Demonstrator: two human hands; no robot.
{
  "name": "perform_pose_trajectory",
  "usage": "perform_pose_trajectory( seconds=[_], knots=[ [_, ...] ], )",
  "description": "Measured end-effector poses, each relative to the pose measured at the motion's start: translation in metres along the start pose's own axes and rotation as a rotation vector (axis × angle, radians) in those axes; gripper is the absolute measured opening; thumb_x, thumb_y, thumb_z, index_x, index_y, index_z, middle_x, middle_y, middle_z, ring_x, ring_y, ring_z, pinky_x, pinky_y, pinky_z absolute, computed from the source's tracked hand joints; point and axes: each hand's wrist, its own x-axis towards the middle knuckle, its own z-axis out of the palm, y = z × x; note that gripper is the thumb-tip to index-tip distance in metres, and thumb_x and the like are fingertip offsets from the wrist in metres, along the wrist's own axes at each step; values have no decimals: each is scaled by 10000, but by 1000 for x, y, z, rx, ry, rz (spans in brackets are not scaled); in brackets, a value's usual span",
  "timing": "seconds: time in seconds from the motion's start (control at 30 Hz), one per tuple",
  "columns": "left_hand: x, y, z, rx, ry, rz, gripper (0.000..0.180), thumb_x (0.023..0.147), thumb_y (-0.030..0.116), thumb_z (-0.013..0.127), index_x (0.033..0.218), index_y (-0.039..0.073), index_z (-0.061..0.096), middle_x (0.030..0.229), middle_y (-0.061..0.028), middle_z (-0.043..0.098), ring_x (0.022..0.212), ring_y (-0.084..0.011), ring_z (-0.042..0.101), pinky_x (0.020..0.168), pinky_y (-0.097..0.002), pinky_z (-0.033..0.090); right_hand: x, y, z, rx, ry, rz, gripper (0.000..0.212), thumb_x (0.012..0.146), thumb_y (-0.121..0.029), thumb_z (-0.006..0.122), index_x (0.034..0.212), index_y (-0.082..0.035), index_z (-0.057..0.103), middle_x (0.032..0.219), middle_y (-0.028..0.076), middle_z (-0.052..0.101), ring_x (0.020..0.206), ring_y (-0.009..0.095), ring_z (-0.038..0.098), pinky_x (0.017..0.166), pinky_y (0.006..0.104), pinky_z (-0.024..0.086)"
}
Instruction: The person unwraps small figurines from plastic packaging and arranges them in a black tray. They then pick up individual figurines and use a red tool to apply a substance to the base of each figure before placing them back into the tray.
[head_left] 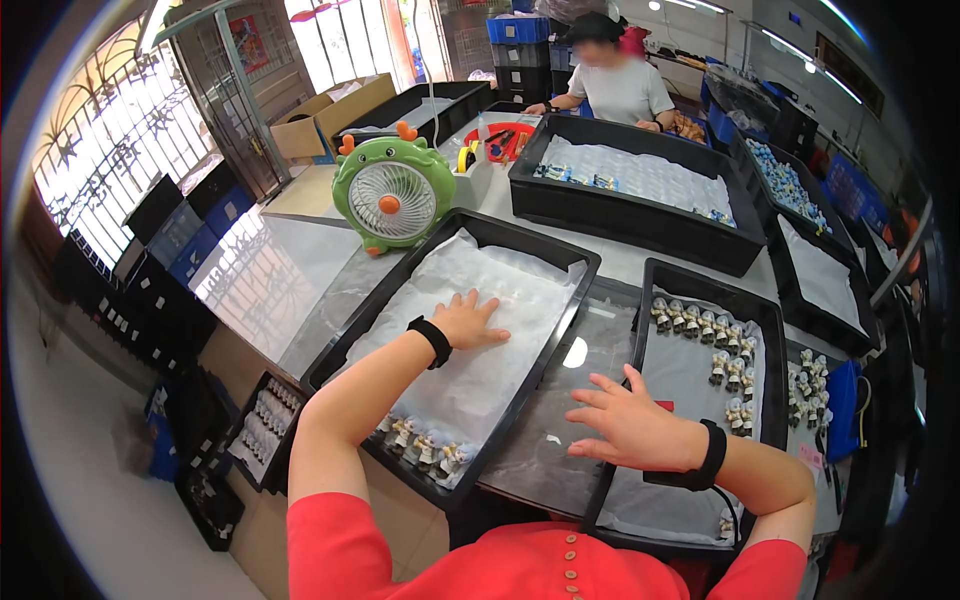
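My left hand (467, 322) lies with fingers spread on a white padded sheet (440, 290) inside a black tray (590, 270). Along that tray's near end, several small white-and-dark figurines (425, 446) stick out beside the sheet. My right hand (625, 422) hovers with its fingers apart near the left edge of a second black tray (648, 300), holding nothing that I can see. In this second tray, rows of similar small figurines (707, 324) stand on a white liner (680, 375). A small red object (664, 405) shows partly behind my right hand.
A green animal-shaped fan (393, 195) stands beyond the left tray. Behind it are a red basket of tools (508, 142) and a cardboard box (335, 112). A large black tray (640, 225) sits farther back. More figurines (808, 390) and a blue pouch (846, 408) lie right. A co-worker (612, 85) sits opposite.
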Motion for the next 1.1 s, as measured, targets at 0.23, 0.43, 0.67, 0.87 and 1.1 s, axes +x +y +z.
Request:
perform_pose_trajectory(
  seconds=[0.23, 0.43, 0.67, 0.87, 1.1],
  knots=[
    [17, 1, 10, -1, 83, -82, 858, 834, 703, 424, 1495, 233, 145, 1530, -242, 86, 1386, -490, 105, 1069, -613, 192, -70, 15, 5, 112, -34, 106, 500, 876, -446, 589, 1233, -97, 546, 1340, 145, 471, 1306, 368, 358, 1042, 651, 197],
    [31, 2, 11, -16, 62, -137, 882, 798, 730, 449, 1489, 250, 185, 1533, -220, 107, 1395, -469, 107, 1082, -604, 171, -111, 47, -23, 250, 10, 365, 428, 872, -322, 606, 1205, -56, 562, 1239, 168, 556, 1199, 311, 492, 1020, 544, 322],
    [-7, 49, -31, -297, 403, 215, 652, 898, 481, 546, 1399, 96, 383, 1469, -213, 286, 1348, -350, 304, 1071, -477, 285, -158, 152, 1, 199, 214, 723, 474, 768, -205, 680, 1164, 35, 578, 1099, 221, 628, 1016, 345, 604, 906, 368, 465],
    [-98, 142, -40, -1283, 67, 510, 398, 938, 277, 576, 1268, 60, 530, 1232, -25, 559, 1098, -113, 536, 924, -264, 420, -143, 201, 37, 59, 203, 655, 717, 671, -243, 759, 1284, 7, 482, 1235, 232, 530, 1164, 360, 501, 978, 385, 416],
    [-135, 195, -16, -1591, -356, 488, 309, 945, 235, 560, 1203, 65, 556, 1161, -28, 582, 1059, -122, 556, 896, -274, 438, -130, 207, 47, 69, 180, 649, 674, 663, -204, 764, 1279, -98, 511, 1148, 185, 520, 1103, 362, 511, 947, 390, 435]
  ],
)
